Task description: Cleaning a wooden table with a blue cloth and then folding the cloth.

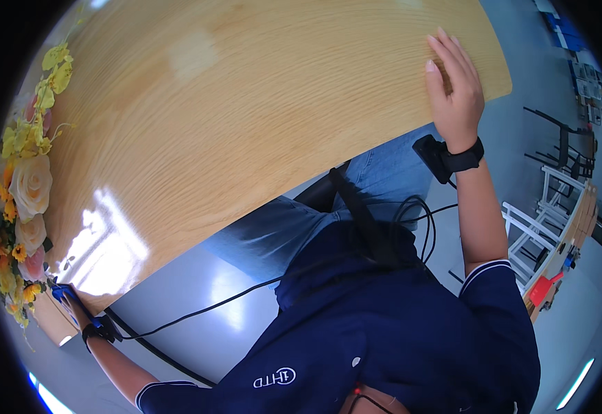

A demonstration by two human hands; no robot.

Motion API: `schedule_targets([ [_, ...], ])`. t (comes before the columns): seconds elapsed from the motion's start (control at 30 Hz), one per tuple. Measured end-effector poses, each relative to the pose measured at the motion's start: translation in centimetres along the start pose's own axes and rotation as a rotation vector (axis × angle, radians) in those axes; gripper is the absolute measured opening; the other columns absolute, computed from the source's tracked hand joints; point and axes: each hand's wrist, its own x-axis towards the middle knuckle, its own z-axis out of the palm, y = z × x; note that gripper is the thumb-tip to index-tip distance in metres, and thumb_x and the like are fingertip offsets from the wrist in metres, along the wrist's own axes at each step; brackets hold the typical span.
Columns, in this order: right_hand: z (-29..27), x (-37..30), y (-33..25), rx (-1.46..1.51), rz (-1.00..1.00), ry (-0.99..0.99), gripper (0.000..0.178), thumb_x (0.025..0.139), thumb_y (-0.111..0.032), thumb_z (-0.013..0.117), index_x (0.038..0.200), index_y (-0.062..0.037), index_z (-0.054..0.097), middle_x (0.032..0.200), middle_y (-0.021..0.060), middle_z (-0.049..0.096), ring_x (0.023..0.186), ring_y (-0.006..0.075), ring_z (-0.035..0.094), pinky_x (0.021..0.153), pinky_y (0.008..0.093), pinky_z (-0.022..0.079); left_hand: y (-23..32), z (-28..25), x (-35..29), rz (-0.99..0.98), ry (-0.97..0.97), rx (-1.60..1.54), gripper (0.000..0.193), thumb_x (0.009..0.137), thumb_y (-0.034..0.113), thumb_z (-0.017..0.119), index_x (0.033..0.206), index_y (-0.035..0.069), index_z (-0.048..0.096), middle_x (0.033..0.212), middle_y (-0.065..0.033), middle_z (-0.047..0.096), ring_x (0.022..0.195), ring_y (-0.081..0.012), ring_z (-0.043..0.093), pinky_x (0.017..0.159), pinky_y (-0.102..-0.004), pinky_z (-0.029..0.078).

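Observation:
Far out at the left, my left hand point(74, 310) is by the table's corner, close to the artificial flowers. It grips a small dark-blue object point(60, 292) whose kind I cannot make out; most of the fingers are hidden or too small to see. On the right side, my right hand point(458, 96) rests on the wooden table point(259, 110) near its rounded corner. Its fingers are stretched out, the thumb apart, and nothing is held. Both wrists carry black strapped devices, the right one point(446, 159) showing clearly.
Yellow, cream and orange artificial flowers point(30, 186) line the table's left end. Black cables point(204, 307) run from my wrists across my lap. Beyond the right edge stand dark chairs point(567, 145), white stools point(532, 228) and another table holding a red dustpan-like item point(541, 290).

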Motion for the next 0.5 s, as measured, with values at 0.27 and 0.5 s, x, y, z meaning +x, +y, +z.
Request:
schedule_targets([
  [0.27,-0.3,0.0,-1.0,0.032,0.021,-0.006,0.027,0.086,-0.013,0.057,0.112,-0.0089,0.063,0.122,0.0071,0.059,0.117,0.0269,0.052,0.096,0.0348,0.042,1.0,0.8,-2.5,0.122,0.009,0.110,0.076,0.092,0.059,0.029,0.143,0.003,0.022,0.149,-0.0175,0.018,0.138,-0.0307,0.017,0.113,-0.0408,0.012],
  [0.5,-0.3,-0.2,-1.0,0.024,0.003,0.035,0.025,0.086,-0.012,0.057,0.110,-0.0092,0.064,0.119,0.0063,0.060,0.116,0.0264,0.053,0.092,0.0338,0.045,3.5,2.1,-5.8,0.408,-0.009,0.260,0.065,0.097,0.047,0.029,0.143,0.003,0.020,0.149,-0.0175,0.018,0.138,-0.0314,0.015,0.113,-0.0409,0.010],
])
